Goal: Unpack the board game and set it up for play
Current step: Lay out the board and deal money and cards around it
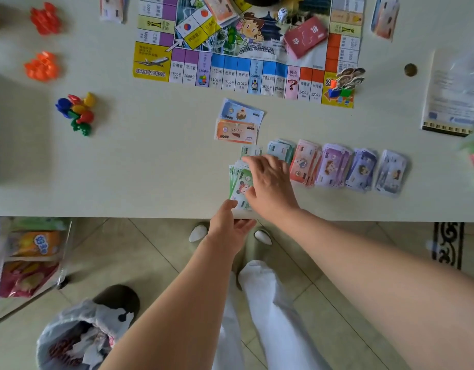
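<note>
Soft, even daylight here, bright enough that the pale table (150, 161) washes out toward the top left. We see only faint shadows. The green banknotes (240, 182) mid-frame look fairly crisp, the printed sheet (449, 97) at the right edge smears, and the wide lens bows the table's edge.

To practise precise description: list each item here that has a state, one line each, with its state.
game board, unfolded flat
green notes, fanned, gripped at one end
left hand, grips the green notes
right hand, fingers laid over the green notes
sorted note stacks, laid in a row
red card deck, stacked on the game board
pawns, standing on a corner square
</note>
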